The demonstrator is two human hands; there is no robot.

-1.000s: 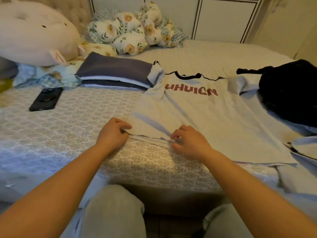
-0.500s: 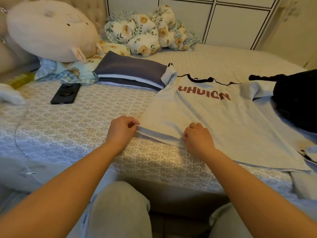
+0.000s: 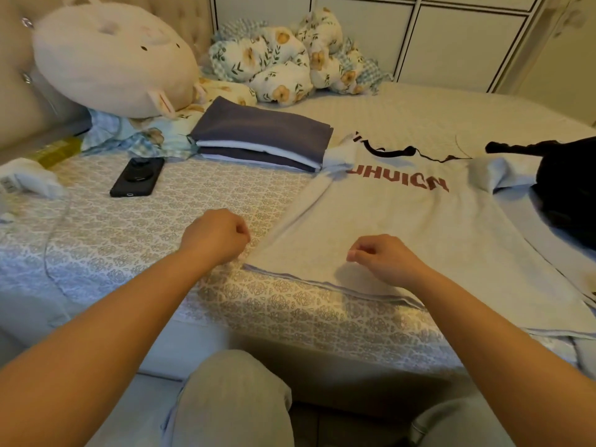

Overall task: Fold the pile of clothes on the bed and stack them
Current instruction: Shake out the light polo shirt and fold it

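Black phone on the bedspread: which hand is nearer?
Left. The left hand is on the black phone's side, just left of the grey T-shirt; the right hand sits over the shirt's hem, farther right.

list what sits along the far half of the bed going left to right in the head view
round plush pillow → black phone → stack of folded clothes → grey t-shirt with red letters → black garment
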